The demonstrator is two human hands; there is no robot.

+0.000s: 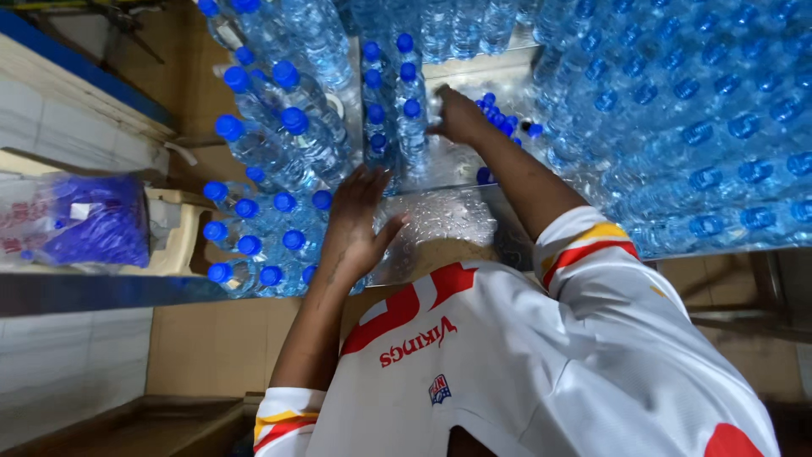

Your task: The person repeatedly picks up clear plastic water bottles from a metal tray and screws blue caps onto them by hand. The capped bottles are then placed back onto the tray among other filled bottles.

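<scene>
Left hand (355, 224): open, fingers spread, palm pressed against the cluster of blue-capped water bottles (271, 245) on its left side.
Right hand (457, 114): reached farther ahead, fingers curled on a standing row of bottles (412, 127); a firm grip could not be told.
Loose blue caps (499, 118): just right of the right hand.
Desk (440, 220): wet metal, between both hands.
Wrapped bottle packs (702, 127): far right of the right hand.
Bag of blue caps (93, 220): well left of the left hand.

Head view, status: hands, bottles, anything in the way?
Left hand open, flat against bottles. Right hand reaching among loose caps on wet metal table. Bottle stacks crowd both sides.
</scene>
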